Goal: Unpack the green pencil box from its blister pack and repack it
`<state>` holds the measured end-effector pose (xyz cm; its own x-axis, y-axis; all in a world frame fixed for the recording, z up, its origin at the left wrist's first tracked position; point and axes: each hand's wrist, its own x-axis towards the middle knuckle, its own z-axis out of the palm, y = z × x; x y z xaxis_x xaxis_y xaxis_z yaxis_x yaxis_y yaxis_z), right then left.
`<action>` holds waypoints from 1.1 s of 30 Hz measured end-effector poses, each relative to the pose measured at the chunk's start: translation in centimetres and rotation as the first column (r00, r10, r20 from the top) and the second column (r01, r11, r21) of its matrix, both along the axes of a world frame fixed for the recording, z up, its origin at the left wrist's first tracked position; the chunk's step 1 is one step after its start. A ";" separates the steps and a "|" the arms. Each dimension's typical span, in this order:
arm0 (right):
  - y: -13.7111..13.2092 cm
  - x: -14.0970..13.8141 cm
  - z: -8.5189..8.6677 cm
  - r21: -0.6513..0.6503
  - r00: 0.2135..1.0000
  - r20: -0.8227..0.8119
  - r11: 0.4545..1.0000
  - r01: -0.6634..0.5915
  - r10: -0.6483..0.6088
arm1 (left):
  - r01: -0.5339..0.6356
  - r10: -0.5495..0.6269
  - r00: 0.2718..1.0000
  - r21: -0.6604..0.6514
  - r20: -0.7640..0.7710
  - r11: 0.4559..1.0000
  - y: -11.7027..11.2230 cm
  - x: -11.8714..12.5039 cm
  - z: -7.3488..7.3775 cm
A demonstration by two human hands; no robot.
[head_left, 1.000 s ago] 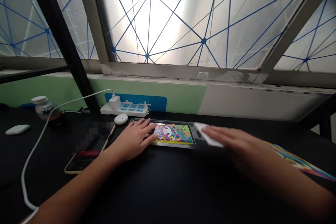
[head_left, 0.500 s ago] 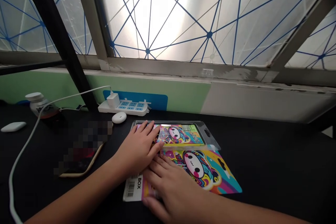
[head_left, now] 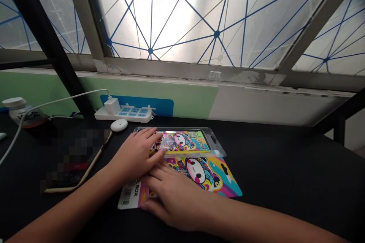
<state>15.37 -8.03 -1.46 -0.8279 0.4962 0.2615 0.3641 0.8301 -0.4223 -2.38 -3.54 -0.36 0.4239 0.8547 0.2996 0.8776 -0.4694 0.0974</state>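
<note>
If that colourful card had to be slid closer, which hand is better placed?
Probably the right hand: it lies flat on the card. The left hand rests on the clear case behind it.

Only one word can be read for sure. On the colourful card (head_left: 222,182), which lies flat on the tabletop, the near left end is a white strip (head_left: 127,197) that carries the word "BOX" in dark capital letters. A single "L" stands before it, and the right hand (head_left: 173,201) covers the rest of that line. Beside these letters on the same strip is a barcode (head_left: 125,196), but its digits are too small to read. Inside the clear pack (head_left: 182,141), the printed insert has some letters turned sideways on a green patch at its right end; they are too blurred to tell. The bottle (head_left: 21,112) at the far left has dark characters on its label, also not legible.
</note>
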 end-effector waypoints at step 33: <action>6.1 9.2 2.9 0.493 0.900 -0.069 0.769 0.406 -0.431 | 0.153 -0.169 0.979 0.135 0.113 0.979 1.4 -3.9 2.7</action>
